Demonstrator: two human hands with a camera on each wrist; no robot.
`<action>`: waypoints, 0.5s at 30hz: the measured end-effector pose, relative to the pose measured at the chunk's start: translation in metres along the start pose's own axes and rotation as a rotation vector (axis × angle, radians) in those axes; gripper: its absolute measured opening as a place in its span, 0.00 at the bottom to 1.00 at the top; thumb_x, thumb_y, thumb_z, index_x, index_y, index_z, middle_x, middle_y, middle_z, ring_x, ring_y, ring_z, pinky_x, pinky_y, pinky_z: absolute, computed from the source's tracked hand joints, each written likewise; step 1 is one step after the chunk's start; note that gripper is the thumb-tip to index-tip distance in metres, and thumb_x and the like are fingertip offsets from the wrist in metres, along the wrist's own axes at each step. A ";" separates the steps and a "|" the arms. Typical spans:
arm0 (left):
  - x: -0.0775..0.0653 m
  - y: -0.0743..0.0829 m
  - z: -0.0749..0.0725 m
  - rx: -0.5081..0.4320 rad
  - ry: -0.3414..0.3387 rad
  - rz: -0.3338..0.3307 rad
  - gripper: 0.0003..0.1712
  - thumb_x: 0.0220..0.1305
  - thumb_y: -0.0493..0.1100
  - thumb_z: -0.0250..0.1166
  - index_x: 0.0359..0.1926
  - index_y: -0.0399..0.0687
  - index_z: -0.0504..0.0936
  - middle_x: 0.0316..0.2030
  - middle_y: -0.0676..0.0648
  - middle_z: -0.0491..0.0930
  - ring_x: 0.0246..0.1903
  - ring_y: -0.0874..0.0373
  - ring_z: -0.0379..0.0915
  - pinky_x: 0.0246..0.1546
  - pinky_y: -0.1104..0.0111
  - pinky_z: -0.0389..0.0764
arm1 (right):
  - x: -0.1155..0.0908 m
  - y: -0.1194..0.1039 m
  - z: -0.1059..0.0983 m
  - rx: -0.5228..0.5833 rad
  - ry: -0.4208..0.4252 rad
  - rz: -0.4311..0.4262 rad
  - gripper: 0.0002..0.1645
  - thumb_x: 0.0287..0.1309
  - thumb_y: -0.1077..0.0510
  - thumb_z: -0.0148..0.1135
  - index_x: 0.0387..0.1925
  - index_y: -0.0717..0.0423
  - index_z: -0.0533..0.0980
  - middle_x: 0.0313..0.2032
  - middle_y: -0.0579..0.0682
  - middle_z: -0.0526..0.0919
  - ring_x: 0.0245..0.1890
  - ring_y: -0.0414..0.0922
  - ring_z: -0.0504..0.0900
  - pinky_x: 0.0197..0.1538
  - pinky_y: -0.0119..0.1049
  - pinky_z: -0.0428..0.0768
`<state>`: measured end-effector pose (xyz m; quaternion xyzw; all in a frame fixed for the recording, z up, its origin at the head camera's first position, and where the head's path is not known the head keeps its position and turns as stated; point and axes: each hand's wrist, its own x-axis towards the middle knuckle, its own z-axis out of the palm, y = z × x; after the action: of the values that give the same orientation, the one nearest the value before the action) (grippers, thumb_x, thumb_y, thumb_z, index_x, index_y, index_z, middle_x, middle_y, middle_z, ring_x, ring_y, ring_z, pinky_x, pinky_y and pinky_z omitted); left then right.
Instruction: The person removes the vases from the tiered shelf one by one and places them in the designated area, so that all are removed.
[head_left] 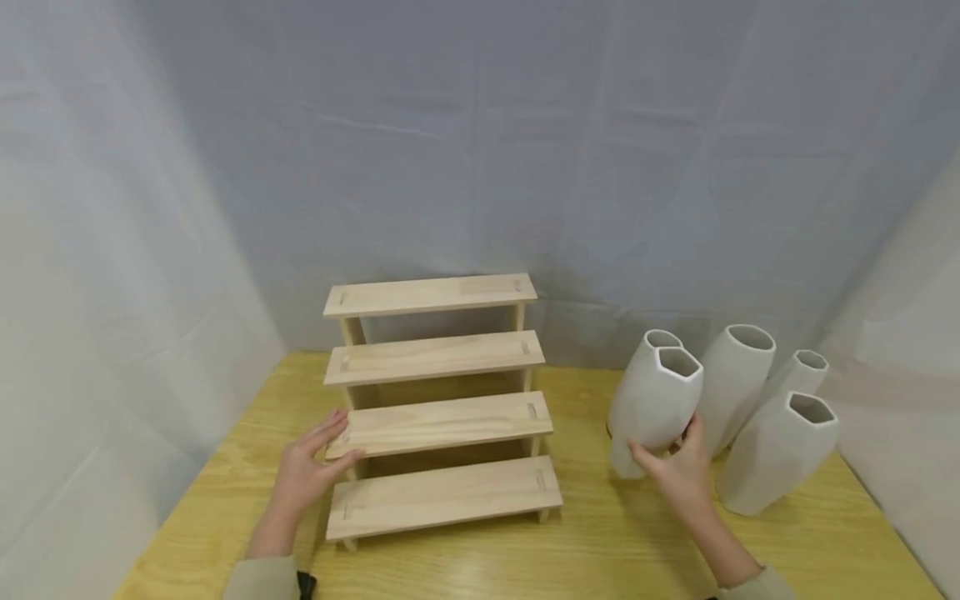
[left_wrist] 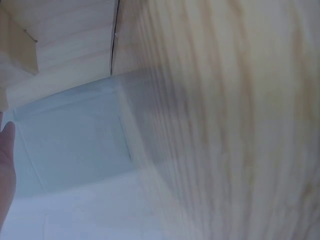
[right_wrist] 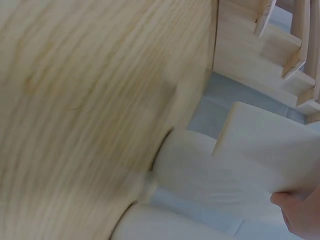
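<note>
My right hand (head_left: 682, 471) grips a white faceted vase (head_left: 660, 400) around its lower part, thumb on the near side. In the right wrist view that vase (right_wrist: 270, 145) is raised off the table, its flat base showing, with another white vase (right_wrist: 190, 170) standing behind it. My left hand (head_left: 307, 462) is at the left end of a four-step wooden display stand (head_left: 442, 425). Its fingers and thumb are spread about the end of the second step from the bottom. Only part of the left hand (left_wrist: 6, 165) shows in the left wrist view.
Several more white vases stand on the right side of the table, among them a tall one (head_left: 738, 375), a slim one (head_left: 798, 375) and a near one (head_left: 776, 458). The wood-grain table (head_left: 465, 567) is bounded by pale cloth (head_left: 480, 167) at the back and sides.
</note>
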<state>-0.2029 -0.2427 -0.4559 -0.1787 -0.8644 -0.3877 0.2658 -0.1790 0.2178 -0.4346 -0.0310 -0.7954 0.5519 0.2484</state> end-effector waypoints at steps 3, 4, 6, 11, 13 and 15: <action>0.000 0.000 0.000 0.000 0.012 0.014 0.31 0.38 0.35 0.73 0.47 0.29 0.75 0.49 0.35 0.72 0.55 0.66 0.60 0.51 0.86 0.58 | -0.001 0.002 -0.004 -0.030 -0.001 0.027 0.48 0.36 0.68 0.70 0.57 0.71 0.52 0.51 0.65 0.63 0.51 0.55 0.65 0.53 0.52 0.68; 0.000 -0.001 0.000 -0.001 0.015 0.018 0.31 0.38 0.35 0.73 0.47 0.29 0.75 0.49 0.35 0.72 0.55 0.65 0.61 0.51 0.86 0.58 | -0.002 0.003 -0.005 -0.042 -0.002 0.035 0.48 0.36 0.67 0.70 0.57 0.71 0.52 0.51 0.65 0.64 0.51 0.55 0.65 0.53 0.53 0.68; 0.000 -0.001 0.000 -0.003 0.014 0.015 0.30 0.38 0.35 0.73 0.46 0.29 0.75 0.49 0.36 0.72 0.55 0.64 0.61 0.51 0.86 0.58 | -0.003 0.006 -0.008 -0.070 -0.004 0.049 0.48 0.36 0.66 0.70 0.57 0.71 0.52 0.51 0.66 0.64 0.51 0.56 0.66 0.52 0.54 0.69; 0.000 -0.002 0.000 0.000 -0.002 -0.011 0.31 0.39 0.37 0.73 0.47 0.30 0.75 0.50 0.37 0.72 0.56 0.66 0.60 0.51 0.87 0.57 | -0.003 0.015 -0.012 -0.131 0.013 0.070 0.47 0.35 0.65 0.70 0.56 0.70 0.53 0.48 0.66 0.67 0.48 0.56 0.68 0.47 0.49 0.71; 0.000 -0.002 0.000 0.002 -0.003 -0.011 0.31 0.39 0.37 0.73 0.47 0.30 0.75 0.50 0.37 0.72 0.56 0.66 0.60 0.51 0.87 0.57 | -0.004 0.018 -0.013 -0.148 0.029 0.077 0.47 0.35 0.66 0.70 0.55 0.70 0.53 0.46 0.66 0.67 0.46 0.55 0.68 0.44 0.40 0.71; 0.000 -0.002 0.000 0.000 -0.002 -0.007 0.31 0.39 0.37 0.73 0.47 0.30 0.75 0.50 0.37 0.72 0.55 0.66 0.59 0.51 0.87 0.57 | -0.004 0.021 -0.015 -0.166 0.040 0.080 0.46 0.35 0.66 0.69 0.55 0.70 0.53 0.45 0.65 0.67 0.44 0.54 0.68 0.40 0.30 0.69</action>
<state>-0.2036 -0.2442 -0.4567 -0.1761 -0.8653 -0.3883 0.2635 -0.1738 0.2377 -0.4506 -0.0943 -0.8315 0.4926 0.2387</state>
